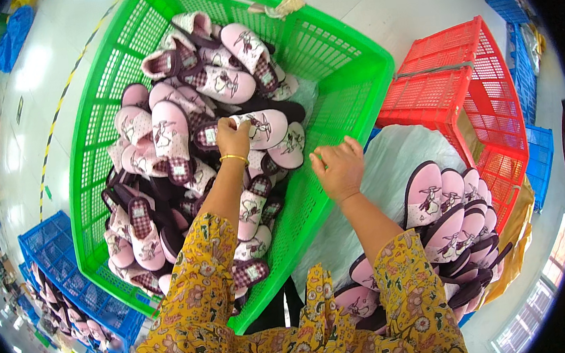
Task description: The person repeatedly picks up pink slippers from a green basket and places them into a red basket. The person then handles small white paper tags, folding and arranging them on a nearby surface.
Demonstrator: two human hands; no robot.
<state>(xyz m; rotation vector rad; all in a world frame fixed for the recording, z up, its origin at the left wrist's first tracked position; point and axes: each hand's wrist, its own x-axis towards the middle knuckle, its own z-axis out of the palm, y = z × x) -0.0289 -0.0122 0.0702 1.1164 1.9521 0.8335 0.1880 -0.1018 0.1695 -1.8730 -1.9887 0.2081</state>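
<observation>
- Left hand (234,139) pinches a pink slipper (269,128) inside the green basket (338,108); a shallow grip could drop it.
- Right hand (339,167), loosely curled, seemingly empty, could bump the basket's side.

Pink slipper (270,128) held at its opening by my left fingers (228,127), dark figure printed on its upper, checked insole (208,136) showing, lying inside the green basket (342,101), toe toward its right wall

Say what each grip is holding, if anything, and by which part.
Left grip: a pink slipper, by the edge of its foot opening. Right grip: no held thing shows.
</observation>
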